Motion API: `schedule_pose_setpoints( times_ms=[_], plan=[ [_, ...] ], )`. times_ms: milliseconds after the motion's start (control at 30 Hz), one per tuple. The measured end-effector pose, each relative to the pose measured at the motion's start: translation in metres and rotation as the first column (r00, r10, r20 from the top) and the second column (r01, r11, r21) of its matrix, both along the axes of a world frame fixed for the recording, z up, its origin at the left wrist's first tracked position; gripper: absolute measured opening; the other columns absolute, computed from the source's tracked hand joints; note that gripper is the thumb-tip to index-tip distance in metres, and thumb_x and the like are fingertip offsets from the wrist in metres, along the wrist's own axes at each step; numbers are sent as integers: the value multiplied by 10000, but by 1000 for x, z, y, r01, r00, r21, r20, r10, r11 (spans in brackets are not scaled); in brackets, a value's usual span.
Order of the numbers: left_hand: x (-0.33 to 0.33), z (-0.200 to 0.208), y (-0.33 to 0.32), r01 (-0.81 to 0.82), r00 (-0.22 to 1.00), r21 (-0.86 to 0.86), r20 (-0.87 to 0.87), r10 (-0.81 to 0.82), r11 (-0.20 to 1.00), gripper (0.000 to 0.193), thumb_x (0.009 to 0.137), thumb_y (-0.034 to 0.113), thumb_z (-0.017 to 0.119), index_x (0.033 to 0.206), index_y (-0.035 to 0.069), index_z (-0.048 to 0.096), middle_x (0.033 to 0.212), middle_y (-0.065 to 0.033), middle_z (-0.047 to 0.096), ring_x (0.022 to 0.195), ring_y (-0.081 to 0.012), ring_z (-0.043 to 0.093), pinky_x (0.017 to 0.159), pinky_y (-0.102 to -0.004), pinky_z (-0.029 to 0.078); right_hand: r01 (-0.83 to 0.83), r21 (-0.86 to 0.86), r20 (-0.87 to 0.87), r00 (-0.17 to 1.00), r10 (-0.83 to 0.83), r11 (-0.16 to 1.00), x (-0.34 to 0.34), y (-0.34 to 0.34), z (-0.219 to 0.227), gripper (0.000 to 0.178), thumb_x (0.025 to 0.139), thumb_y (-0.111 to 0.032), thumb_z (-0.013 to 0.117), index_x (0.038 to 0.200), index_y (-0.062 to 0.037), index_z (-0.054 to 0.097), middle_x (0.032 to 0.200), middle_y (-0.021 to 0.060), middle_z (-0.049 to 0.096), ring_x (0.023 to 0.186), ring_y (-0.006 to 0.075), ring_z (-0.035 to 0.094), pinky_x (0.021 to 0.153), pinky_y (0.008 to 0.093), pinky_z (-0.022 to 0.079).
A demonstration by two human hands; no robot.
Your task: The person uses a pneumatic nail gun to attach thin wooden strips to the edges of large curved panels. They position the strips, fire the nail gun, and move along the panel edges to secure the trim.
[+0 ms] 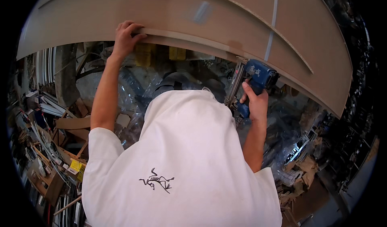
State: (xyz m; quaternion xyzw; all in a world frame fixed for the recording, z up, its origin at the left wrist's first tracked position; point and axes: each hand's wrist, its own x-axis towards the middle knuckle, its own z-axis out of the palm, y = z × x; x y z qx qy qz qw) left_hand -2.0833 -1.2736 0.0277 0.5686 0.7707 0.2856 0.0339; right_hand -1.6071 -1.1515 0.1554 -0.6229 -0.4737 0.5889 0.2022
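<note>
A large light-brown board (169,9) spans the far side in front of me. My left hand (127,39) is closed on the left end of a thin wooden strip (177,35) lying along the board's near edge, fingers on top and thumb at the front. My right hand (256,102) is wrapped round the handle of a blue nail gun (262,74). The gun's nose is against or very close to the near edge, by the right part of the strip; I cannot tell whether it touches.
Another thin strip (258,18) lies across the board, farther back. A pale band (272,23) crosses the board. Offcuts and boxes (72,124) are heaped on the left, a yellow box (76,166) among them. Clear plastic wrap (282,138) and crumpled brown paper (305,170) lie at right.
</note>
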Motion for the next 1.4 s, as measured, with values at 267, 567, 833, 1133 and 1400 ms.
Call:
schedule_pose_setpoints(
  times_ms=[267,567,833,1133,1400],
  plan=[
    [-59,-11,-36,21,999,36,40,-23,999,320,828,313,810,1116,180,772,1135,-37,662,1149,-294,582,1003,-433,445,-104,-29,68,992,106,994,-68,-31,12,313,892,-208,814,1097,1,705,700,28,622,555,138,575,555,300,473],
    [-41,-20,-23,83,996,72,37,-86,994,312,872,236,766,1183,210,770,1176,-43,658,1186,-299,561,1055,-450,400,-422,-29,136,897,422,906,-158,-24,9,302,889,-226,816,1052,-1,699,691,19,623,556,119,573,555,291,468],
    [-45,-29,-25,120,990,106,66,-128,987,308,895,171,723,1201,193,753,1183,-39,658,1214,-292,556,1067,-447,387,-578,-51,40,814,580,814,-242,-16,1,261,903,-210,795,968,6,664,666,20,612,570,101,558,560,295,475],
    [-38,-34,-23,85,995,137,45,-92,987,300,898,159,713,1192,205,751,1193,-30,654,1234,-291,548,1078,-454,370,-643,24,65,765,640,766,-296,-19,1,292,900,-239,798,1013,-2,670,655,16,602,556,105,540,563,296,456],
    [-40,-35,-26,93,994,108,39,-98,990,281,917,174,701,1194,199,740,1219,-27,638,1262,-297,519,1090,-471,348,-680,-17,77,730,679,733,-296,-14,1,315,896,-256,799,1051,-7,683,640,16,601,551,105,549,559,286,455]
  ],
)
